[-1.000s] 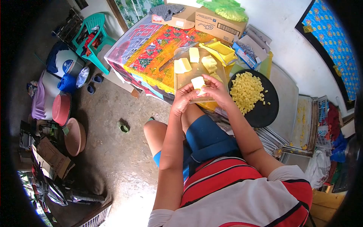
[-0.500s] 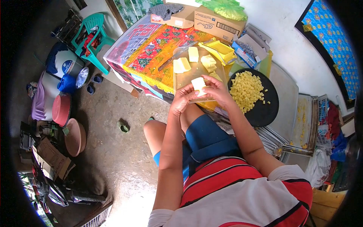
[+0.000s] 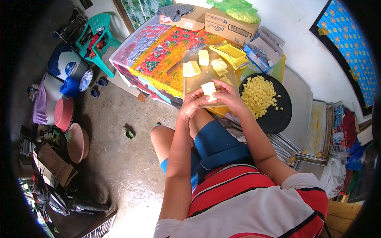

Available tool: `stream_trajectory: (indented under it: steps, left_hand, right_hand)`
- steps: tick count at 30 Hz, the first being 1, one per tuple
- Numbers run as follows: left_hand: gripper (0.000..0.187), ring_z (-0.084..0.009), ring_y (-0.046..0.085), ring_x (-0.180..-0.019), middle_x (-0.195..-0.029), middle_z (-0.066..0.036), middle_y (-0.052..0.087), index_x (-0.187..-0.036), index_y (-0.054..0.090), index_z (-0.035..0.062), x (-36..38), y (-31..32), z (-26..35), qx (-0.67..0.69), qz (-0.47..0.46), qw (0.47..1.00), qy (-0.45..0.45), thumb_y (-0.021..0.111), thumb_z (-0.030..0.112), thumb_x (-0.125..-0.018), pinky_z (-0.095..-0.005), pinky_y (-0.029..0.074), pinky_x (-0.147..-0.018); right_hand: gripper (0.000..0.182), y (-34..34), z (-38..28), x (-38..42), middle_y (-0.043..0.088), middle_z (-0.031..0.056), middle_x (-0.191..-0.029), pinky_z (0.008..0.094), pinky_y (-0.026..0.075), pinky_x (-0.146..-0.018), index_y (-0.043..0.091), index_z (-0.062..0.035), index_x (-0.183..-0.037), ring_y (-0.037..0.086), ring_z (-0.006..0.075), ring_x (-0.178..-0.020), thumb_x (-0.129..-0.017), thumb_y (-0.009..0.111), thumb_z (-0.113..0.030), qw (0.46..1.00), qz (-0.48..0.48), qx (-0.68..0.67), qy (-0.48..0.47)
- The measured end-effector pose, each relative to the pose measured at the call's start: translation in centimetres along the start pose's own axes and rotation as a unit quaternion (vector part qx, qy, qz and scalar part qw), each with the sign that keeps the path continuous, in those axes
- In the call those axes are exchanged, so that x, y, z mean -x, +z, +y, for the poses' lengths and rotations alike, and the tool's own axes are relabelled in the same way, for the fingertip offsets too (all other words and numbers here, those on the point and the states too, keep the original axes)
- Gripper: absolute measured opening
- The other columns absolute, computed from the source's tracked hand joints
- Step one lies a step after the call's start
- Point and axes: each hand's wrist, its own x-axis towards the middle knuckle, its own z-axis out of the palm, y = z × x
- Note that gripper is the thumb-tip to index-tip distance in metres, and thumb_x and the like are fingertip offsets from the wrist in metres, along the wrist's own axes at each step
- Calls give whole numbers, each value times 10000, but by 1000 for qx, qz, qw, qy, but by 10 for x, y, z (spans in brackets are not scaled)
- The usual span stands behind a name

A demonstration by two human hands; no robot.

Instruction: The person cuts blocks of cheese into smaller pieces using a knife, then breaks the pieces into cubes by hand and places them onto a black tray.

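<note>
My left hand point(image 3: 192, 102) and my right hand point(image 3: 229, 96) meet over the near end of a clear tray point(image 3: 194, 85). Between their fingers they grip a pale yellow block point(image 3: 208, 89), whose exact kind I cannot make out. Several similar pieces lie farther back on the tray, among them a split block point(image 3: 191, 69), an upright-looking block point(image 3: 203, 58) and a cut stack point(image 3: 219, 67). To the right of my right hand sits a round black pan point(image 3: 282, 113) with a heap of small yellow cubes point(image 3: 258, 95).
A knife point(image 3: 177, 66) lies left of the tray on the patterned tablecloth point(image 3: 158, 59). Behind the tray is a yellow plastic basket point(image 3: 232, 53). Cardboard boxes point(image 3: 226, 25) line the table's back. Metal trays point(image 3: 317, 127) stand at right; basins point(image 3: 78, 142) at left.
Both hands keep hold of the pale yellow block in nearly the same place. Only a very slight shift of the whole view shows.
</note>
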Motion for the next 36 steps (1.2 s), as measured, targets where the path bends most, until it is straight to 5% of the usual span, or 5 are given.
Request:
stream_trajectory:
  steps: [19,24,36]
  left_hand:
    - [378,-195,626,-997,-1120,-104,632,-1212,553,-42,-1,-5,-5,-21,13,1000,-7,643,35,-853,-328,502,-902]
    - [343,-155,645,-907,-1047,-91,656,-1194,561,-43,-3,-10,-8,0,26,999,-29,627,68,-876,-295,522,-832]
    - [297,-114,642,-792,-953,-67,674,-1153,592,-49,-2,-10,-7,-25,36,999,-31,614,83,-889,-244,520,-723]
  right_hand:
    - [560,2,-5,5,576,100,-1113,279,542,-783,425,-39,-1365,597,154,-971,-848,637,-59,999,-4,-48,23]
    - [541,1,-4,2,598,66,-1070,252,525,-716,443,-48,-1353,602,129,-929,-853,646,-83,999,3,47,10]
    - [492,-3,4,3,618,47,-1039,234,501,-663,507,-67,-1309,602,111,-874,-843,658,-108,1000,10,-14,20]
